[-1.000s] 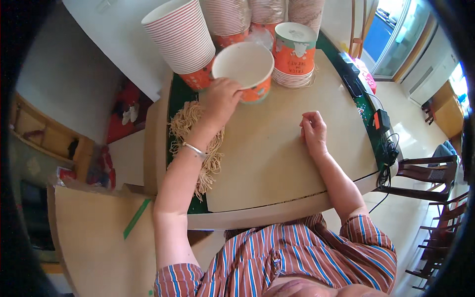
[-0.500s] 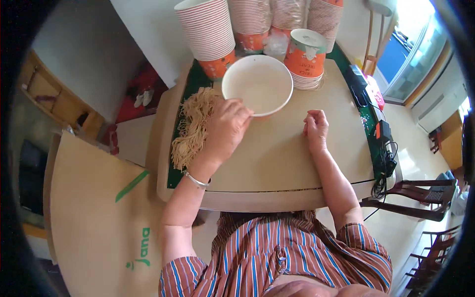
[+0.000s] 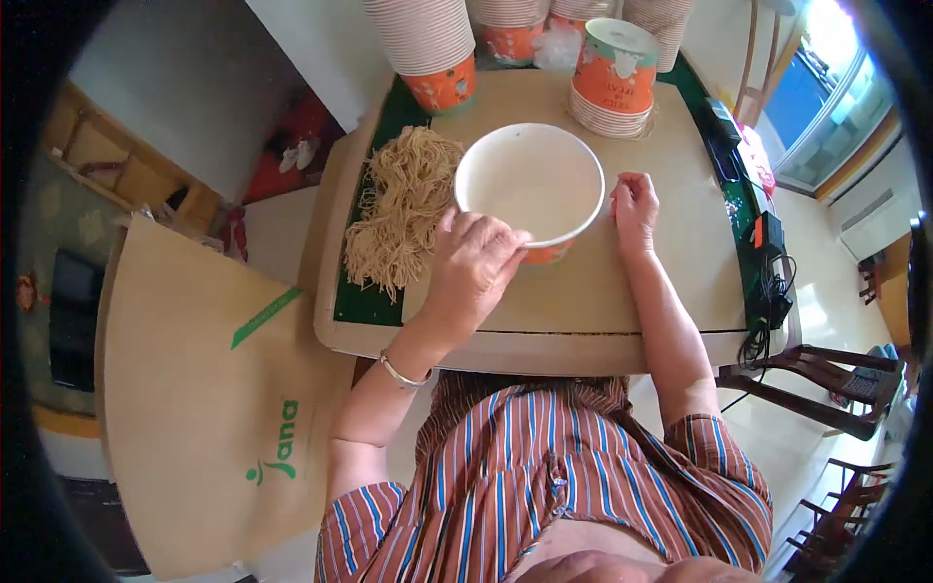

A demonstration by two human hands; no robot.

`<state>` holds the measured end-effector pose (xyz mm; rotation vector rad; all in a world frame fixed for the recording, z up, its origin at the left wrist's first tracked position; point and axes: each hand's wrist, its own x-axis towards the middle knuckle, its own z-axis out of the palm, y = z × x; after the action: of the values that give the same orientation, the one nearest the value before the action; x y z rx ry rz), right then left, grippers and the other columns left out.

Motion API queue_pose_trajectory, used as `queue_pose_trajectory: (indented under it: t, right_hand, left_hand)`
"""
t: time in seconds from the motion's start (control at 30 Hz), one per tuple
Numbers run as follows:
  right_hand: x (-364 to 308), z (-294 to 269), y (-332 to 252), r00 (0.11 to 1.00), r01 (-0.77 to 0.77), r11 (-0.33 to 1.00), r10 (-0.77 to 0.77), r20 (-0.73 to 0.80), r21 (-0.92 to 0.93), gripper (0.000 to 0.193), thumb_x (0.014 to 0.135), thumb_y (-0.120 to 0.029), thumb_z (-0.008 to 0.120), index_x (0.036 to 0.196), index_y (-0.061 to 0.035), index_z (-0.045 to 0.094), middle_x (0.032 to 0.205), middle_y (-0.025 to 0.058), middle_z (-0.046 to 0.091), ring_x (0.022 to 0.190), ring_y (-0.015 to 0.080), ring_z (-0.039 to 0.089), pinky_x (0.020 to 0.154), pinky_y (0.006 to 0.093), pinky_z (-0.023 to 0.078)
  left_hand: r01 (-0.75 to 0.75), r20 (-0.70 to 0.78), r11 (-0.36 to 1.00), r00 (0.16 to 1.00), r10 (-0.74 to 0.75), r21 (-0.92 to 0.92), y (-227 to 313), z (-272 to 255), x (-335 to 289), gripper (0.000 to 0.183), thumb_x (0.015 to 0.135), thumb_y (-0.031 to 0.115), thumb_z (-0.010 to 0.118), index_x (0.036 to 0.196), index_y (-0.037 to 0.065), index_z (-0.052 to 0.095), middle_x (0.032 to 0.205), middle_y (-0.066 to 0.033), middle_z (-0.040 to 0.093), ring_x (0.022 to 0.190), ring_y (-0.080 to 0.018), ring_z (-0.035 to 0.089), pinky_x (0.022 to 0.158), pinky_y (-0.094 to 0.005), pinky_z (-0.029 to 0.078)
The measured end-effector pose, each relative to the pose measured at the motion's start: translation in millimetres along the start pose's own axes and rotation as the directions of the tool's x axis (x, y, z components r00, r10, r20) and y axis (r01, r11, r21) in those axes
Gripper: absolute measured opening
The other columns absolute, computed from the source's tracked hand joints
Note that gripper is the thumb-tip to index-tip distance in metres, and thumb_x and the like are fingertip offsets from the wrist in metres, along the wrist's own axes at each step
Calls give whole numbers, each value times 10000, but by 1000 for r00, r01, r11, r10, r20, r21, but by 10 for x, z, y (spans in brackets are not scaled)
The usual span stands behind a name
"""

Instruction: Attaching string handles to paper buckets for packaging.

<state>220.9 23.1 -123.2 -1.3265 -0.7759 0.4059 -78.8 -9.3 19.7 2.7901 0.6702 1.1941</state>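
Observation:
Over the middle of the table, my left hand grips the near left rim of a white-lined paper bucket. The bucket's mouth faces up toward me, and a strip of its orange printed outside shows below the rim. Just right of the bucket, my right hand is closed, its fingers curled in; anything inside them is hidden. A pile of loose beige strings lies left of the bucket. Behind, an upside-down orange and green bucket tops a short stack, with strings hanging by its base.
A tall stack of nested paper buckets stands at the back left, with more stacks behind. Black adapters and cables run along the table's right edge. A large cardboard box is at the left, a dark wooden chair at the right.
My left hand has brought the bucket nearer to me, clear of the stacks behind it. My right hand stays closed on the right. The whole view has shifted, with the stacks now higher up.

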Motion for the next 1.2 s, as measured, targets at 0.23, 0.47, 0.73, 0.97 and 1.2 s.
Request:
queue_pose_trajectory:
  t: [0.23, 0.47, 0.73, 0.97, 1.2]
  right_hand:
    - [-15, -4, 59, 999, -33, 999, 33, 10, 39, 99, 900, 18, 561, 979, -32, 594, 796, 17, 604, 679, 93, 573, 616, 233, 474]
    - [-115, 9, -199, 981, -175, 985, 175, 82, -10, 95, 914, 0, 543, 992, -37, 583, 789, 21, 598, 635, 91, 553, 556, 245, 464]
    - [-208, 60, -356, 973, -169, 983, 156, 171, 68, 85, 928, -71, 576, 1003, -30, 581, 823, 14, 601, 684, 80, 560, 621, 249, 483]
    - [-336, 147, -465, 955, -28, 997, 5, 298, 71, 136, 960, -128, 601, 1039, -17, 590, 906, 12, 617, 845, 70, 562, 769, 229, 471]
    - [-379, 134, -565, 967, 25, 994, -50, 250, 103, 146, 965, -132, 606, 1052, -15, 594, 921, 18, 603, 835, 71, 553, 749, 230, 463]
  left_hand:
    - [160, 14, 975, 987, -160, -155, -1, 73, 134, 289, 755, 1, 752, 1018, 96, 679, 901, -47, 645, 886, -233, 610, 848, -360, 455]
    - [375, 95, 848, 925, -367, -374, -109, 120, 273, 303, 822, -41, 699, 1109, 49, 663, 980, -54, 634, 936, -163, 632, 821, -288, 512]
    - [353, 42, 880, 932, -359, -317, -224, 312, 440, 302, 830, -45, 689, 1113, 56, 663, 970, -52, 602, 908, -174, 619, 818, -298, 516]
    - [458, 101, 663, 858, -503, -592, -403, 313, 543, 165, 869, -10, 672, 1034, -2, 670, 931, -60, 674, 872, -144, 666, 778, -274, 529]
    - [515, 214, 501, 814, -539, -696, -462, 310, 607, 185, 882, -4, 670, 1067, -13, 670, 970, -63, 698, 876, -107, 636, 812, -255, 516]
